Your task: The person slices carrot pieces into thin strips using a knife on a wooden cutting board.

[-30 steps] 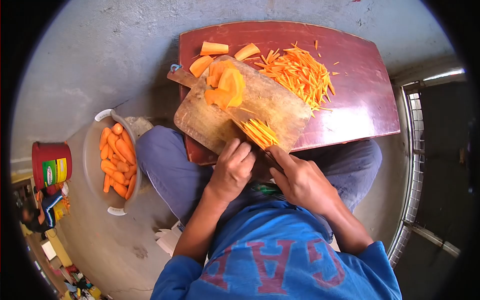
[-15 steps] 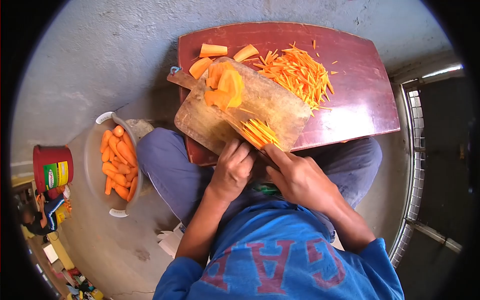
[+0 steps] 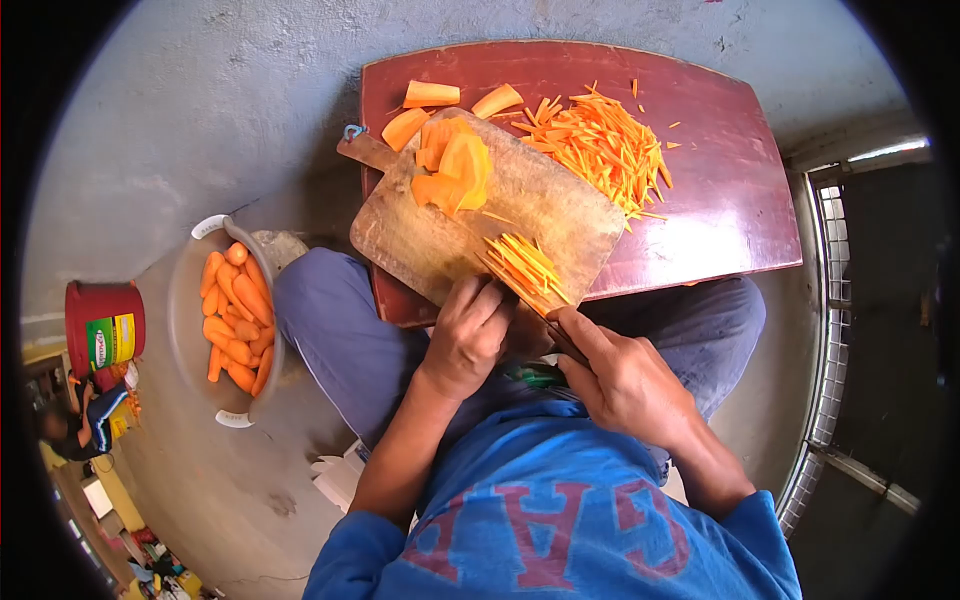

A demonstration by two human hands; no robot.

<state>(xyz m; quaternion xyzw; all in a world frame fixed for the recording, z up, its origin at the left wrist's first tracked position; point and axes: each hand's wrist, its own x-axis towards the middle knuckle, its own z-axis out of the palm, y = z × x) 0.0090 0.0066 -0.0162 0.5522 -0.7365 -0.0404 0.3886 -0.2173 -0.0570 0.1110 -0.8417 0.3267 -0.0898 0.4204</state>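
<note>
My right hand (image 3: 625, 375) is wrapped round the handle of a knife (image 3: 547, 322), whose blade lies along the near edge of the wooden cutting board (image 3: 545, 205). Thin carrot strips (image 3: 525, 268) sit on the board beside the blade. My left hand (image 3: 468, 335) is closed at the board's near edge, close to the blade; what its fingers press on is hidden. Flat carrot slices (image 3: 455, 170) overlap at the board's left part. Behind the board, a heap of carrot strips (image 3: 605, 150) lies on the red table (image 3: 715, 180).
Carrot chunks (image 3: 432, 94) rest at the table's back left. On the floor at left stand a basin (image 3: 190, 330) of whole carrots and a red bucket (image 3: 88, 300). Another person (image 3: 75, 430) is at the far left. A metal-framed door (image 3: 885, 330) is at right.
My right hand and the knife have moved a little to the right, away from my left hand. More of the blade now shows beside the strips. My left hand has barely moved.
</note>
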